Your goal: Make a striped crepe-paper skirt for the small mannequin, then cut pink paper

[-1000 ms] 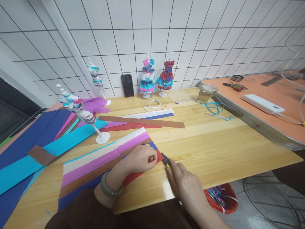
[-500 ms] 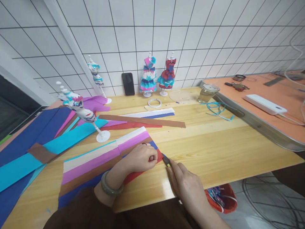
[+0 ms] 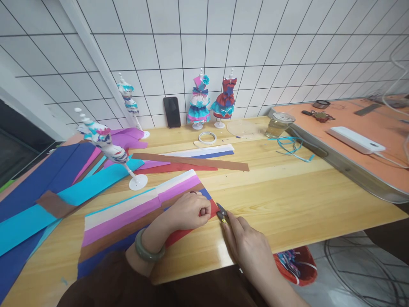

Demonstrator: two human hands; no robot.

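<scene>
Layered strips of crepe paper (image 3: 119, 226) in white, purple, brown, blue and red lie at the table's front. My left hand (image 3: 191, 209) is curled closed over their right end, at the red strip; the fingertips are partly hidden. Just right of that, my right hand (image 3: 249, 238) grips small dark scissors (image 3: 223, 213) with a yellow mark. Their blades stand a little apart, with the tips beside the red strip's right edge.
Two bare-topped mini dress forms (image 3: 107, 145) stand left, near long blue paper strips (image 3: 28, 221). Behind are loose strips (image 3: 194, 161), a tape roll (image 3: 207, 137), a phone (image 3: 172, 112) and two dressed forms (image 3: 198, 102). A cup (image 3: 278, 124) and cyan cord (image 3: 290, 147) lie right.
The scissors' blades have spread apart at the paper's right edge. My right hand has shifted only slightly; the left hand and the paper have stayed put.
</scene>
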